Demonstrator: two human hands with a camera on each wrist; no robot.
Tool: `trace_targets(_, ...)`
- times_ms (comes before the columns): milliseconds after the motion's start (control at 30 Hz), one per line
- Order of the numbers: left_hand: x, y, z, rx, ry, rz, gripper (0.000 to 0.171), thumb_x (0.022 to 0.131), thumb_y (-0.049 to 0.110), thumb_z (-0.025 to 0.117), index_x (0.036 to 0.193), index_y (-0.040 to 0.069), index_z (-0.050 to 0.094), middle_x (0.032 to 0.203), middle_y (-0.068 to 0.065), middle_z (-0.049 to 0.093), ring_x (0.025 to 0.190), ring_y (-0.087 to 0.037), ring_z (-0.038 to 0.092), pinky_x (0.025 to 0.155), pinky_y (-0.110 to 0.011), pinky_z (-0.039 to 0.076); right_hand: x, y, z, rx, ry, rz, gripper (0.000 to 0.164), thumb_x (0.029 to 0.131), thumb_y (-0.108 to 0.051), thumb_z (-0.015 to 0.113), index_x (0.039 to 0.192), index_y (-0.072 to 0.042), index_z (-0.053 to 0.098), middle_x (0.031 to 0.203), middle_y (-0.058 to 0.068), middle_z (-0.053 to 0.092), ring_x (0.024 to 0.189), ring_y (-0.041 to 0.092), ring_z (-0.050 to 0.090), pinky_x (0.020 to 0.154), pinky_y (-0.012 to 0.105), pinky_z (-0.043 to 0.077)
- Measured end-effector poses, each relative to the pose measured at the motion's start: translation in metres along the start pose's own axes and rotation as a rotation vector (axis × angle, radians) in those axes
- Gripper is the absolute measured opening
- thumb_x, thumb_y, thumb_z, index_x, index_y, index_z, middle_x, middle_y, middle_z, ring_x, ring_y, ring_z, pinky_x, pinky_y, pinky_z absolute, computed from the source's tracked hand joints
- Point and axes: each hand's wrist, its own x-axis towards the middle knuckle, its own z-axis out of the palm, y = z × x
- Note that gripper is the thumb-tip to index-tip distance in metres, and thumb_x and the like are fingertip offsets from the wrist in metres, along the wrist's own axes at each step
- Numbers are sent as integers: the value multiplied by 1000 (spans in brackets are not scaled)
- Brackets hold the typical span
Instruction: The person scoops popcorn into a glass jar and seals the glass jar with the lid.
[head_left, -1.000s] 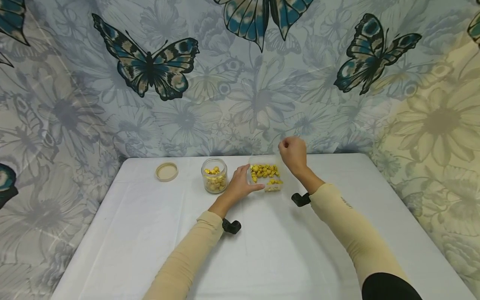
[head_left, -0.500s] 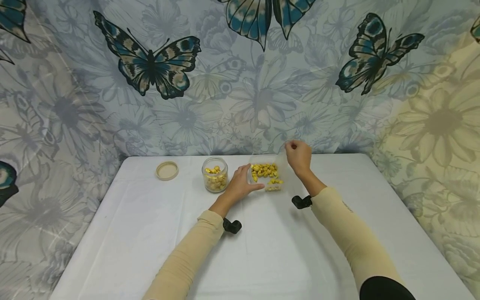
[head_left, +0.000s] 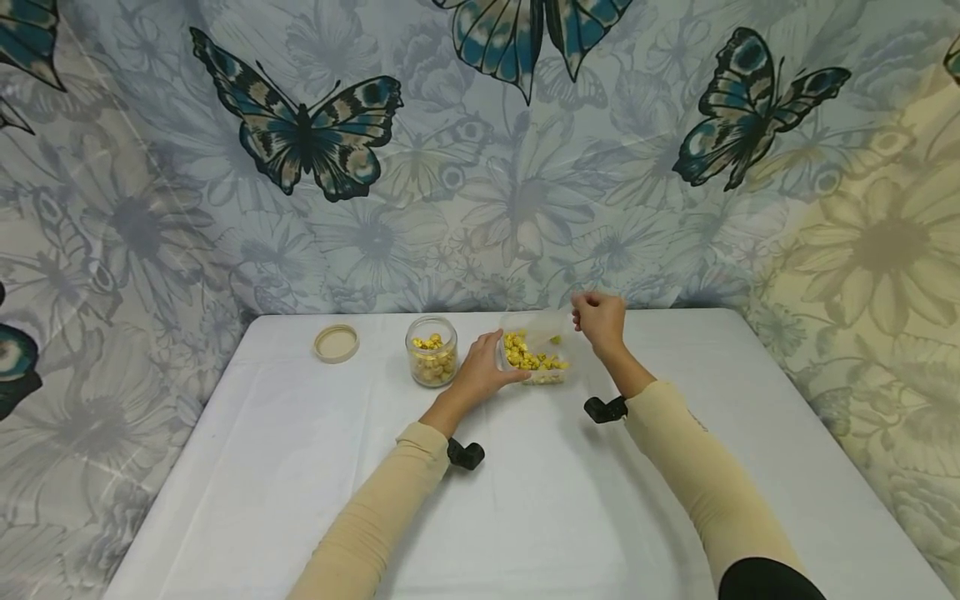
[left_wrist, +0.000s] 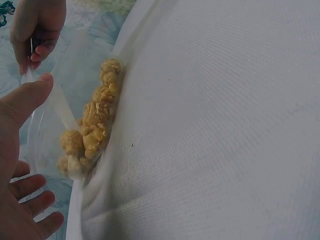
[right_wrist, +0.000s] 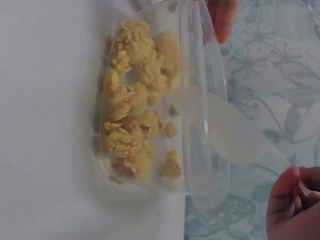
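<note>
A clear plastic container [right_wrist: 200, 175] holding yellow caramel popcorn [head_left: 521, 357] stands toward the back of the table. My left hand [head_left: 482, 368] holds its left end, with the thumb along the front and the fingers at the left side; they look spread in the left wrist view. My right hand [head_left: 602, 321] pinches the thin handle of a translucent spoon-like tool [right_wrist: 237, 135] with a broad, flat end. That end dips past the rim among the popcorn; its tip is blurred behind the plastic. In the head view the tool is hardly visible.
Left of the container stands an uncovered glass jar [head_left: 432, 367] partly filled with popcorn. A round lid with a pale gold rim [head_left: 336, 343] lies farther left. The white-covered table [head_left: 300, 467] meets a butterfly-patterned backdrop [head_left: 517, 200] just behind these things.
My right hand has come lower and slightly to the right. Popcorn in the container has shifted toward its front, baring part of the back. My left hand stays where it was.
</note>
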Motion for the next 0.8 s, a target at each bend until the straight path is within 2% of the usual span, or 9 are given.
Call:
trace_targets(100,0,0,0,-2,2,4,96,81,52,75,154,12,27,156,-12,33,144,-32,31,115,-50,34,2,7,-4,53,-85,104,32,99,-17,57,112,10,66,75,8,63,56,8,58,53,19,52)
trace_targets(200,0,-1,1,-1,2,11,98,80,53,75,154,11,27,156,-12,33,144,-33,31,114,-51,34,5,16,-10,71,-150,160,34,99,-19,58,117,10,63,74,-1,60,63,10,59,56,17,52)
trace_targets(500,0,-5,1,14,9,4,100,79,57,73,155,13,25,156,-11,32,145,-31,30,114,-50,35,-1,28,-22,121,-305,144,42,99,-18,58,123,16,56,73,-9,61,63,1,55,58,15,50)
trace_targets(667,0,-4,0,-5,8,11,99,80,54,74,155,11,26,155,-12,33,144,-32,30,115,-50,34,-6,34,-25,144,-347,146,43,99,-15,58,123,20,53,73,-7,63,64,2,56,58,15,50)
trace_targets(800,1,-3,0,2,7,15,98,80,53,74,154,10,27,156,-12,33,144,-31,30,115,-49,34,-7,37,-30,116,-385,117,42,99,-14,57,121,22,53,75,-3,64,65,3,56,58,17,50)
